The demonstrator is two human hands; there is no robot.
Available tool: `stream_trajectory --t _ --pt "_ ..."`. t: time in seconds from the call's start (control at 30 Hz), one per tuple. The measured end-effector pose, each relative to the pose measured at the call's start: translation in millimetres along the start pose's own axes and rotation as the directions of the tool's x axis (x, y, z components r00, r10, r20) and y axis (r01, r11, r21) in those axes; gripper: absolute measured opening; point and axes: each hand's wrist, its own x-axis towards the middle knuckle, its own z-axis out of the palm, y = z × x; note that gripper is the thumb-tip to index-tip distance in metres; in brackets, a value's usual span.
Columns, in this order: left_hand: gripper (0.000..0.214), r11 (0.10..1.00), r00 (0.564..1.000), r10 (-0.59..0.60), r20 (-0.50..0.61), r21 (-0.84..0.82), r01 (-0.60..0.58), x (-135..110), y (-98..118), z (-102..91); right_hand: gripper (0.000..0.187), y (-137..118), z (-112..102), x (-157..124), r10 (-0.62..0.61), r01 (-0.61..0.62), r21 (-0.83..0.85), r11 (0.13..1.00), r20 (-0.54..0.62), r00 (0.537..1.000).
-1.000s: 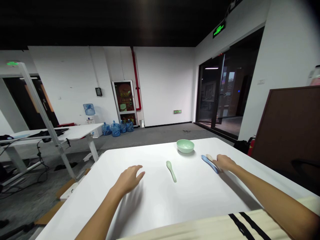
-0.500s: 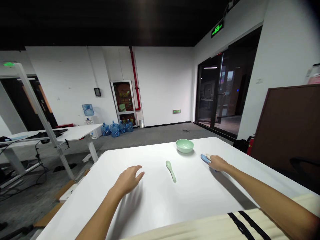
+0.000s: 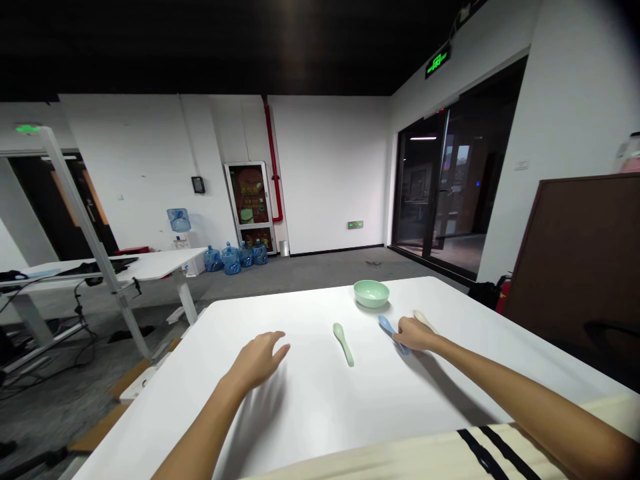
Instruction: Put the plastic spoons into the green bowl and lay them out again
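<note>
My right hand point(image 3: 415, 333) is closed on a blue spoon point(image 3: 385, 325), gripping it around the handle just above or at the white table point(image 3: 300, 413). Behind that hand lies a cream spoon point(image 3: 424, 319), partly hidden by it. A light green spoon point(image 3: 343, 343) rests on the table between my hands, bowl end pointing away. Farther back stands a green bowl point(image 3: 371, 293), upright, with nothing visible inside. My left hand point(image 3: 260, 359) hovers over the left part of the table, fingers apart and holding nothing.
A brown partition point(image 3: 575, 267) rises beyond the table's right side. Another white desk point(image 3: 175, 261) with cables and a metal post is at the left. Several blue water jugs point(image 3: 231, 259) stand on the floor near the far wall.
My right hand has moved left with the blue spoon, away from the cream spoon, which now shows more. My left hand has stayed in place.
</note>
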Motion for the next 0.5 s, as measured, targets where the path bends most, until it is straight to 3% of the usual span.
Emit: stream_trajectory --t 0.5 --pt "0.055 1.0 1.0 0.002 -0.008 -0.004 -0.002 0.6 -1.0 1.2 0.035 3.0 6.4 -0.9 -0.012 0.013 -0.029 1.0 0.017 1.0"
